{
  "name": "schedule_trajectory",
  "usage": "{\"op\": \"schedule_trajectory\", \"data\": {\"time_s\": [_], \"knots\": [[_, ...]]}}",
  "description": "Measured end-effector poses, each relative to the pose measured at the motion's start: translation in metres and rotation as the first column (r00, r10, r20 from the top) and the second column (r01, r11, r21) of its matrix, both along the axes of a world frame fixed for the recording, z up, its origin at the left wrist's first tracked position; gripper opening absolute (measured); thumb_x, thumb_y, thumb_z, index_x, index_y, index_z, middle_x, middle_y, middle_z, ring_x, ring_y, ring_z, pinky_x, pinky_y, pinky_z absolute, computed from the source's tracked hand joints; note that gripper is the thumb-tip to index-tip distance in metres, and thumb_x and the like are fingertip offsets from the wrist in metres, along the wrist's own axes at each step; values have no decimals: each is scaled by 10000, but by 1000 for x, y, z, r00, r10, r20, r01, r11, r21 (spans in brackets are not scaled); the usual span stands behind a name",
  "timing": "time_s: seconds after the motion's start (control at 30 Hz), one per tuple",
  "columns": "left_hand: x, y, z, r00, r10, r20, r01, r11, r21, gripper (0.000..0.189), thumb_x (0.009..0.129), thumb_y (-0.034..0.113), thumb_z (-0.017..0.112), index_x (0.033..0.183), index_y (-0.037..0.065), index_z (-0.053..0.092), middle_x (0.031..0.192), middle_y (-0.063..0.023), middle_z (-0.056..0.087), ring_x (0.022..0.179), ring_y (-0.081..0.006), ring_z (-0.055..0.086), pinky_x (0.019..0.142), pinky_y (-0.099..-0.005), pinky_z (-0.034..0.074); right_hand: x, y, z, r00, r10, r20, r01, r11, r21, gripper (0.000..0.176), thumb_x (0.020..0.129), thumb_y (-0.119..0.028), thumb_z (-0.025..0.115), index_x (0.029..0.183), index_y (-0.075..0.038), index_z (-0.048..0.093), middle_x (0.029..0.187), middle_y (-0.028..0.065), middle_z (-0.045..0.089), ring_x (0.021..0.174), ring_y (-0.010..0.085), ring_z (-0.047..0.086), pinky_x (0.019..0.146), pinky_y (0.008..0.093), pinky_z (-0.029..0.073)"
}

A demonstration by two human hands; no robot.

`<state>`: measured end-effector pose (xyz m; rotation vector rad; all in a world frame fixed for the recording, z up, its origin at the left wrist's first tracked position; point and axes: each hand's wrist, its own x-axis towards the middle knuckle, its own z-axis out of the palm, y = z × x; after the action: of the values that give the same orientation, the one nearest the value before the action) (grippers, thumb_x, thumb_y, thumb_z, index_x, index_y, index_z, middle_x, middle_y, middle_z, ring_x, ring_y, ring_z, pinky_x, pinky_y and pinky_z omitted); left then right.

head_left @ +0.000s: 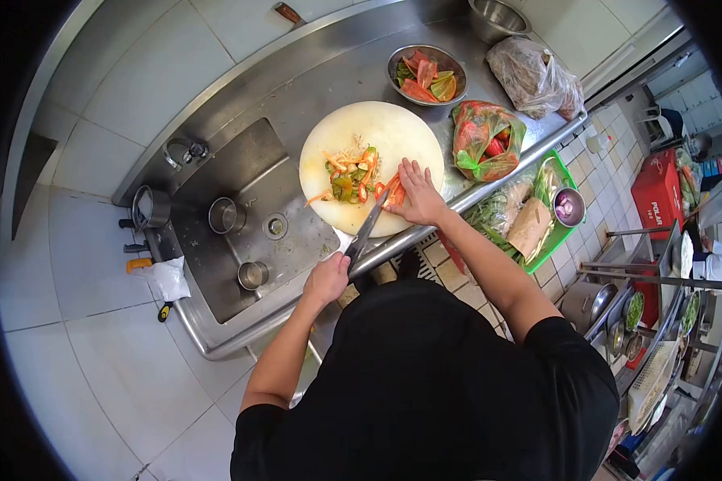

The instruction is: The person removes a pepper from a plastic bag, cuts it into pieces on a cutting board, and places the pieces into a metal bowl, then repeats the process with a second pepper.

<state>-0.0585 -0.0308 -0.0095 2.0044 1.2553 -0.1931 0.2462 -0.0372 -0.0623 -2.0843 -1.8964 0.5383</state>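
Observation:
My left hand [327,278] is wrapped round the black handle of a kitchen knife [367,223]. The knife's blade points up and to the right across a round white cutting board [329,132]. Under the fingers of my right hand [417,195] lies a red pepper piece [395,189], partly hidden by them. These fingers are stretched out flat, close to the knife tip. Left of the blade sits a pile of cut pepper [346,178], green, orange and red, with pale seeds and cores beside it.
Behind the board stands a metal bowl of pepper pieces [427,76]. A tied bag of red peppers [488,140] lies to the right, near a plastic-wrapped bundle [535,76]. A sink basin [208,264] is at left. A green crate [553,244] stands below the counter edge.

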Motion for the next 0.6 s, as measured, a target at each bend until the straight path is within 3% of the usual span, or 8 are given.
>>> {"op": "schedule_trajectory", "data": {"time_s": [0.07, 0.13, 0.17, 0.23, 0.37, 0.43, 0.6], "knots": [[-2, 3, -3, 999, -28, 32, 27, 999, 48, 376, 1029, 360, 409, 993, 24, 574, 838, -250, 669, 802, -435, 661, 741, -530, 504, 1, 0, 4, 999, -3, 50, 5, 1000, -23, 1137, 822, -716, 573, 1545, 45, 136, 1629, 226, 114, 1513, 394, 72, 1212, 546, 38], [4, 12, 14, 994, 110, 7, -101, 933, -345, 367, 1044, 353, 403, 982, 31, 568, 666, -154, 637, 537, -306, 630, 541, -443, 504, 0, -1, 7, 991, 9, 133, 7, 993, -116, 1138, 830, -735, 537, 1560, 16, 92, 1642, 198, 81, 1523, 359, 45, 1200, 582, 4], [7, 18, 10, 994, 112, 3, -104, 932, -346, 367, 1044, 353, 403, 982, 31, 568, 666, -154, 637, 537, -306, 630, 541, -443, 504, 0, 0, 10, 991, 11, 130, 5, 993, -117, 1138, 830, -735, 537, 1560, 16, 92, 1642, 198, 81, 1523, 359, 45, 1200, 582, 4], [12, 28, 1, 985, 158, 70, -107, 879, -464, 345, 1058, 339, 391, 996, 47, 562, 566, -72, 572, 379, -183, 517, 403, -353, 436, 3, -1, 13, 993, 25, 117, -7, 988, -152, 1077, 860, -729, 490, 1575, -32, 87, 1656, 145, 69, 1530, 324, 32, 1179, 629, -25], [8, 43, 7, 989, 119, 87, -61, 869, -491, 343, 1065, 335, 378, 1003, 49, 557, 573, -78, 578, 360, -168, 494, 376, -335, 415, 7, -4, 14, 987, 24, 157, 5, 983, -182, 1017, 886, -721, 447, 1582, -71, 91, 1662, 99, 76, 1533, 304, 34, 1166, 660, -33], [3, 51, 11, 989, 116, 92, -41, 810, -585, 341, 1069, 333, 367, 1023, 51, 551, 559, -74, 565, 351, -155, 476, 367, -319, 408, 7, -4, 13, 982, 56, 182, -22, 983, -183, 992, 897, -720, 426, 1584, -87, 93, 1662, 82, 82, 1533, 300, 29, 1161, 673, -38], [16, 46, -9, 981, 152, 122, -44, 783, -621, 355, 1072, 357, 357, 1053, 54, 541, 556, -68, 556, 341, -141, 461, 355, -300, 396, 9, -5, 11, 976, 83, 201, -50, 985, -168, 1001, 892, -734, 411, 1584, -90, 83, 1660, 76, 93, 1532, 296, 35, 1164, 676, -20]]}}
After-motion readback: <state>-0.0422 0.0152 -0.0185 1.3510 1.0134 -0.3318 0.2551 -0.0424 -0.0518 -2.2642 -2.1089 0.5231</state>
